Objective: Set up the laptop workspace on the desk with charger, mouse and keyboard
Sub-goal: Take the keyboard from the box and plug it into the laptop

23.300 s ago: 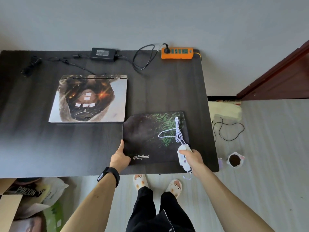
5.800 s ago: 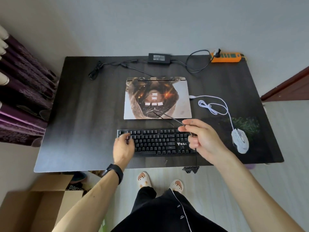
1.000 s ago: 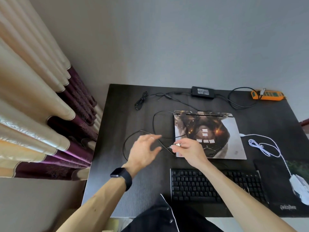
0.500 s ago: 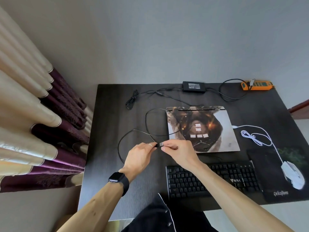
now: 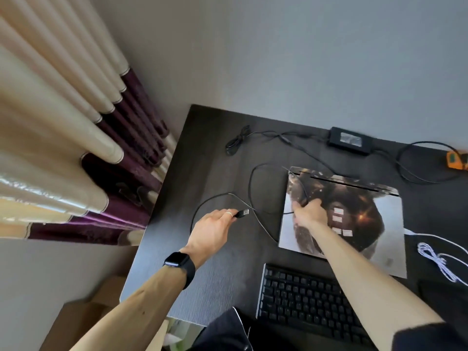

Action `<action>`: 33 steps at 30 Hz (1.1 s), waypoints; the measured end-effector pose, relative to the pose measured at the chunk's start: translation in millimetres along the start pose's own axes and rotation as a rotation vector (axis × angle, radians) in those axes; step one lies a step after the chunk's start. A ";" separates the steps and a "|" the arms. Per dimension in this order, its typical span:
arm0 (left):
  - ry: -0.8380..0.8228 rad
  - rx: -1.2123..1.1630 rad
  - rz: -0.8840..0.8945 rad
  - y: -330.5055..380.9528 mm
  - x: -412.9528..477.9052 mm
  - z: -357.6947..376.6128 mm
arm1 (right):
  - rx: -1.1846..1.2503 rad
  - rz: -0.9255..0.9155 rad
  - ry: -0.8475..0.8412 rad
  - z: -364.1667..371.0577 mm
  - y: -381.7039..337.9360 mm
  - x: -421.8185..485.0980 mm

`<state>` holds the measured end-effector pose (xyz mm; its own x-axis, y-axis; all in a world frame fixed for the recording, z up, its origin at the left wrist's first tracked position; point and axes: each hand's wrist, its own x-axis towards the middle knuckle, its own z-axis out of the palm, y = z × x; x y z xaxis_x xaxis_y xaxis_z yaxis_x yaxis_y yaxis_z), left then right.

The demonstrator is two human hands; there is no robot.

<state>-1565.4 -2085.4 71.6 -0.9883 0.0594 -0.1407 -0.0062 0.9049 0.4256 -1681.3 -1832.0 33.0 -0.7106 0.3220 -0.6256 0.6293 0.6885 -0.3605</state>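
Note:
The closed laptop [image 5: 374, 224], its lid covered by a picture skin, lies on the dark desk [image 5: 202, 173]. A black keyboard [image 5: 298, 300] sits in front of it. My left hand [image 5: 215, 229] holds the keyboard's USB plug [image 5: 243, 213] just left of the laptop. My right hand [image 5: 307, 212] rests over the laptop's left part and grips the thin black keyboard cable [image 5: 250, 183], which loops across the desk. The black charger brick [image 5: 350, 141] lies at the back with its cord [image 5: 266, 136] trailing left. The mouse's white cable [image 5: 440, 262] shows at the right edge; the mouse itself is out of view.
An orange power strip [image 5: 457, 160] sits at the desk's back right corner. Cream and purple curtains [image 5: 76, 148] hang close to the desk's left side. A cardboard box [image 5: 83, 320] stands on the floor below the desk's front left corner.
My left hand has taken the USB plug from my right hand. My right hand has moved right onto the laptop, gripping the cable there. The view has swung left and closer.

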 end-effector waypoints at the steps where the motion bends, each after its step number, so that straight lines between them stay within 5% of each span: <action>1: 0.006 0.006 -0.012 -4.6 0.2 1.3 | -0.013 -0.018 0.025 2.9 -10.2 11.6; 4: 0.016 -0.001 -0.035 -14.5 2.1 4.0 | 0.080 -0.040 -0.051 20.1 -42.0 47.6; 9: 0.121 -0.189 -0.171 -14.2 4.4 7.5 | 0.336 -0.204 -0.407 44.0 -93.7 40.6; 12: 0.122 -0.283 -0.256 -15.2 6.9 11.7 | 0.338 -0.283 -0.432 42.4 -97.1 35.5; 23: 0.075 -0.295 -0.225 -21.1 44.0 52.6 | 0.349 -0.439 -0.244 -2.5 -35.9 19.1; 33: 0.119 0.054 0.201 -15.4 107.2 121.7 | -0.292 -0.617 0.252 -3.5 35.2 48.4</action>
<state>-1652.7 -2041.7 -58.8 -0.9798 0.1938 0.0497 0.1978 0.9012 0.3857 -1694.6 -1789.9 -7.6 -0.9821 -0.0656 -0.1767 0.0054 0.9272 -0.3745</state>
